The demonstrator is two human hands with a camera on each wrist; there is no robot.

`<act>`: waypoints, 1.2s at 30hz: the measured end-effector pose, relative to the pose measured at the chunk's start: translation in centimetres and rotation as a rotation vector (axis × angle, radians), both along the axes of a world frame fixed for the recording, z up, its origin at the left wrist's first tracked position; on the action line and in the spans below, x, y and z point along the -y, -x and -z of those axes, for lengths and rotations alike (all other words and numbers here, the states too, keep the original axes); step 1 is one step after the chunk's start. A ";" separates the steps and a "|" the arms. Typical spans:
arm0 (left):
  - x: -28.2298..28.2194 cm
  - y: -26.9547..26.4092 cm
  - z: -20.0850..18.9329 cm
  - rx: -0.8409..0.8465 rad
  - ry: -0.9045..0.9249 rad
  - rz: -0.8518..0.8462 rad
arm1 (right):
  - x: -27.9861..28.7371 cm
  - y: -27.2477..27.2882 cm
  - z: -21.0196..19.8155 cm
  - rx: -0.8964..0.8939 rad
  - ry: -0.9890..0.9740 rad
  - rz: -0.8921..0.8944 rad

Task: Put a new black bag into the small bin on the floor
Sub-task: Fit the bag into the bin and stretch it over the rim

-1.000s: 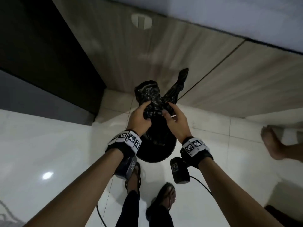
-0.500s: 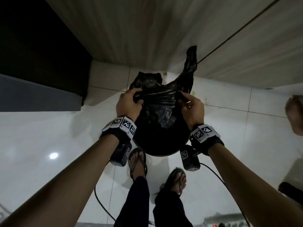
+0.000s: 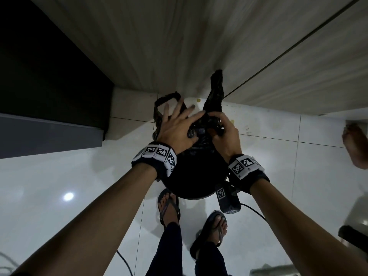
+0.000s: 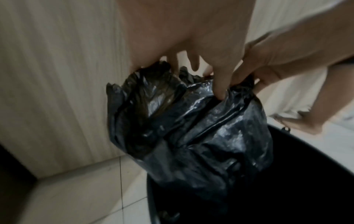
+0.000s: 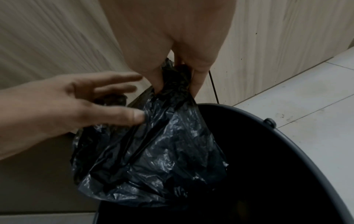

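The black bag (image 3: 201, 134) hangs crumpled over the small round black bin (image 3: 191, 176) on the floor, its lower part inside the bin (image 4: 287, 181). One handle (image 3: 216, 90) sticks up, and the other handle loop (image 3: 165, 100) lies to the left. My right hand (image 3: 219, 126) grips the bag's bunched top (image 5: 176, 81). My left hand (image 3: 180, 120) is spread with straight fingers over the bag. Its thumb (image 4: 220, 91) touches the plastic (image 4: 191, 128). The bin's rim (image 5: 287, 136) shows below the bag (image 5: 153, 151).
Pale wooden cabinet fronts (image 3: 179, 46) rise just behind the bin, with a dark recess (image 3: 49, 76) to the left. The floor is glossy white tile (image 3: 59, 176). My sandalled feet (image 3: 169, 208) stand by the bin. Another person's bare foot (image 3: 354, 144) is at the right.
My left hand has let go of the bag's mouth and spread its fingers. The hands, which were stretching the bag apart, have come together. My right hand still holds the bag.
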State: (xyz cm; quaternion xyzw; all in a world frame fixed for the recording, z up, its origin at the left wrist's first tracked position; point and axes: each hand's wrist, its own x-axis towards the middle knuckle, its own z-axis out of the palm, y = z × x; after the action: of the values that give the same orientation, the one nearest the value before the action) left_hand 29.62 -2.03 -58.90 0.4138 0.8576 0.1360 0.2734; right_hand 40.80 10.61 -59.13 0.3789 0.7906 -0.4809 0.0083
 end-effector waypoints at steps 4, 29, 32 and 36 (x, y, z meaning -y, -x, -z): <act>1.0 -0.5 1.0 -0.060 0.054 0.041 | -0.3 -0.3 0.5 0.083 -0.081 -0.016; 6.2 -1.9 3.3 -0.016 0.384 -0.214 | -0.1 -4.0 2.1 0.784 -0.250 -0.125; 5.5 -1.6 2.4 -0.052 0.283 -0.303 | -0.2 -3.2 0.7 0.590 -0.497 -0.040; 3.8 -0.8 0.4 -0.283 0.138 -0.264 | -0.2 -0.9 -0.4 0.189 -0.688 -0.149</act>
State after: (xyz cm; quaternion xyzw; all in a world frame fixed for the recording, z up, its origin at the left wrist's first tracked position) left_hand 30.38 -5.82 -59.30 0.2932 0.9415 0.0521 0.1575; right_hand 41.70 10.82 -58.69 0.3433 0.9275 -0.1476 -0.0117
